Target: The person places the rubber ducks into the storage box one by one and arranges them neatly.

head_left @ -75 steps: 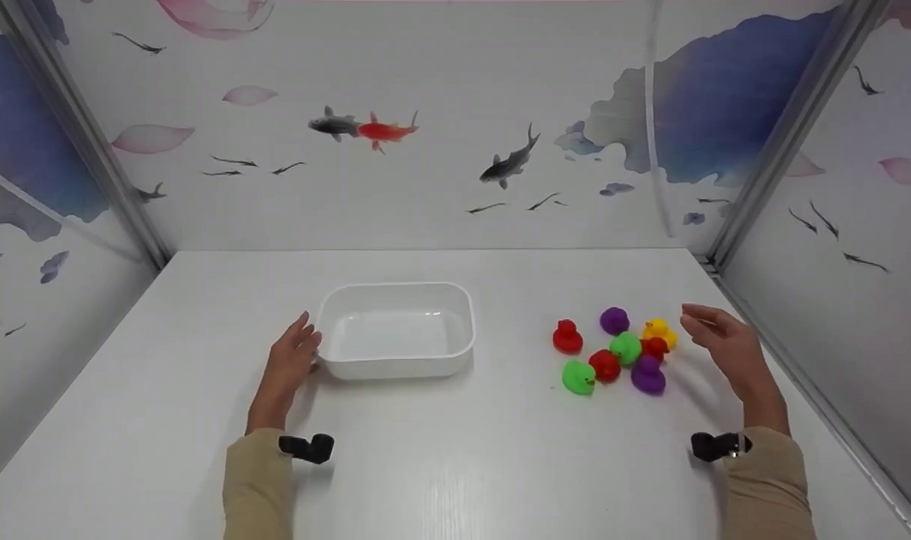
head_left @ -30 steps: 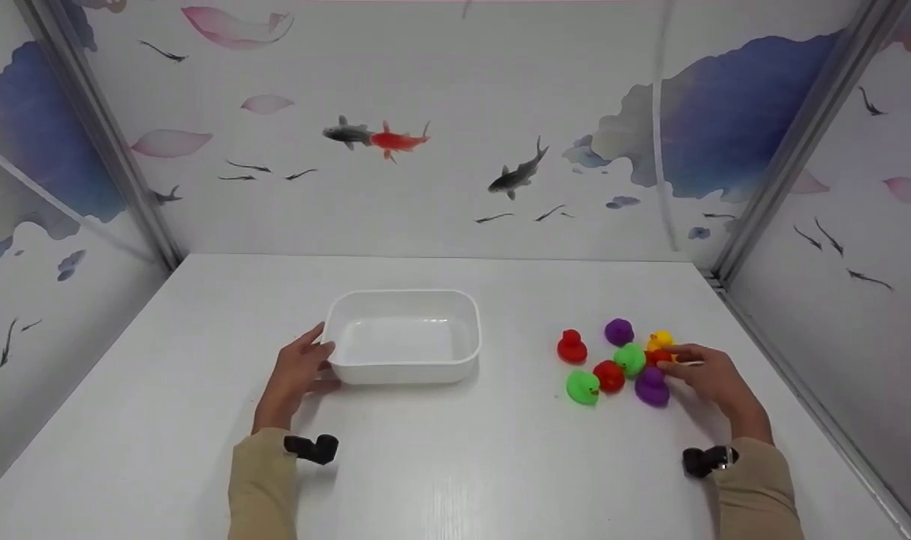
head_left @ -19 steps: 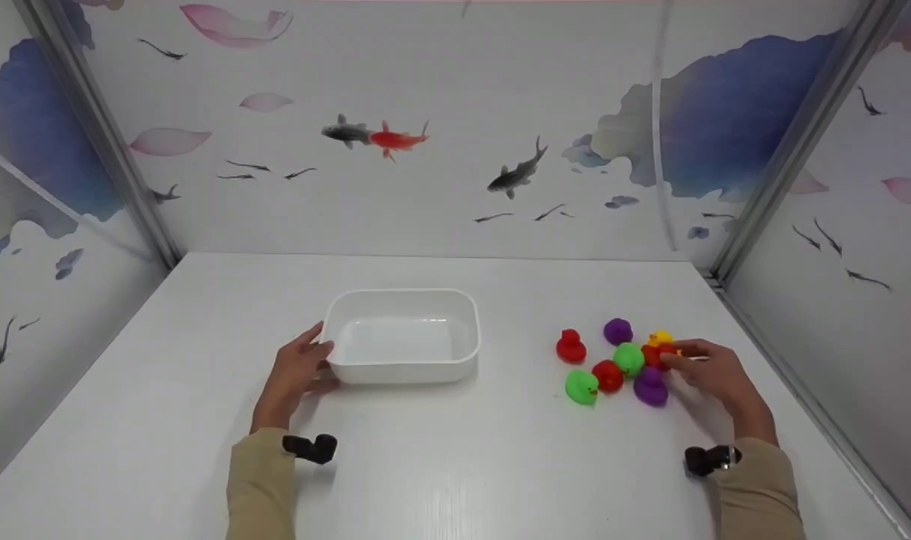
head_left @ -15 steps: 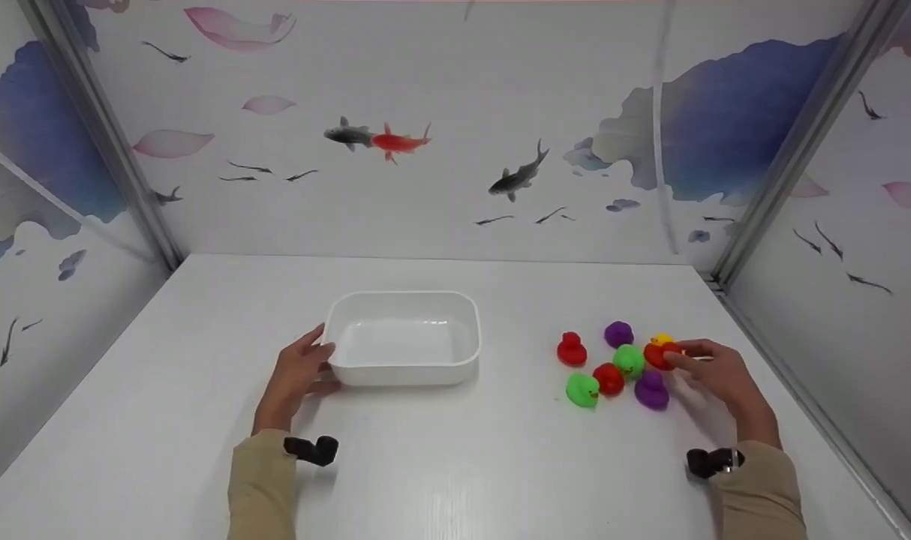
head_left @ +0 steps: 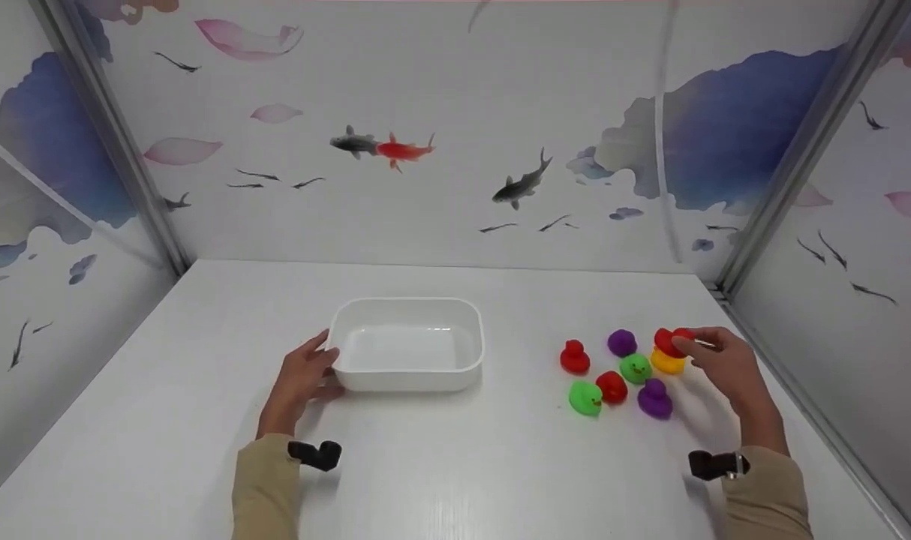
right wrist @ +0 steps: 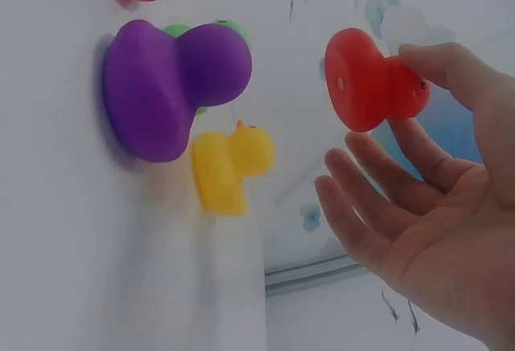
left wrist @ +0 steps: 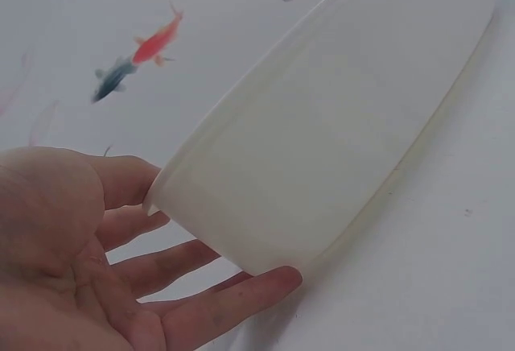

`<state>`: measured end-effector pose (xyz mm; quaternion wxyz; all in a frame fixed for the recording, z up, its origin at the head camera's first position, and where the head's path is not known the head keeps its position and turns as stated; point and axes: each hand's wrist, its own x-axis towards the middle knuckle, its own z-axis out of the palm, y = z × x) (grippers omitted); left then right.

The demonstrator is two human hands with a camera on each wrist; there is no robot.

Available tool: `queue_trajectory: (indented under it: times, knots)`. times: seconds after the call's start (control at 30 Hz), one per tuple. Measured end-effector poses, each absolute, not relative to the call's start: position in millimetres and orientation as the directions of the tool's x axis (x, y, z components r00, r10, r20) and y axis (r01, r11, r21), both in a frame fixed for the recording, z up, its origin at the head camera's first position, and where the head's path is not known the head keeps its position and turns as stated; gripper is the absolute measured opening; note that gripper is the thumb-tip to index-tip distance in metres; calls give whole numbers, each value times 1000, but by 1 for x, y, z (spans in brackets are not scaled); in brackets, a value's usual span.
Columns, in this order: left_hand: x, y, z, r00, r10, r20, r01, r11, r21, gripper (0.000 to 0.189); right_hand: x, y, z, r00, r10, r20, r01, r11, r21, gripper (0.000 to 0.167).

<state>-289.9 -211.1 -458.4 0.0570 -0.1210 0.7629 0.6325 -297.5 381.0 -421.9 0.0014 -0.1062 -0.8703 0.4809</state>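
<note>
In the head view, my right hand (head_left: 729, 364) pinches a red rubber duck (head_left: 669, 342) between thumb and fingertips, raised off the table. The right wrist view shows this red duck (right wrist: 354, 81) held by its head, the other fingers spread below. Just under it stands a yellow duck (head_left: 667, 361), partly covered. My left hand (head_left: 302, 379) rests its fingers against the left end of a white plastic tub (head_left: 407, 381). In the left wrist view those fairly straight fingers (left wrist: 233, 307) touch the tub's end wall, from rim to lower corner.
Near the right hand stand a purple duck (head_left: 655, 401), a green duck (head_left: 635, 368) and a red duck (head_left: 611, 388). Another green duck (head_left: 585, 398), red duck (head_left: 575, 358) and purple duck (head_left: 622, 343) stand around them. Printed panels enclose the white table (head_left: 440, 465).
The right hand came down to the ducks, took hold of a red one and lifted it up from beside the yellow duck. The left hand stays at the tub's end.
</note>
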Motion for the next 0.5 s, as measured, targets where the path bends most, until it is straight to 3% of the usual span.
queue_trajectory:
  times: [0.3,0.5]
  knots:
    - [-289,-210,-460,-970,-112,-217,-231,140,963,60,-296,361,-414,-983,182,16,79,500,-863,76]
    - [-291,-212,-460,-967,-123,-222,-238,141,961,60,-301,344,-411,-994,109,7,49,504,-862,79]
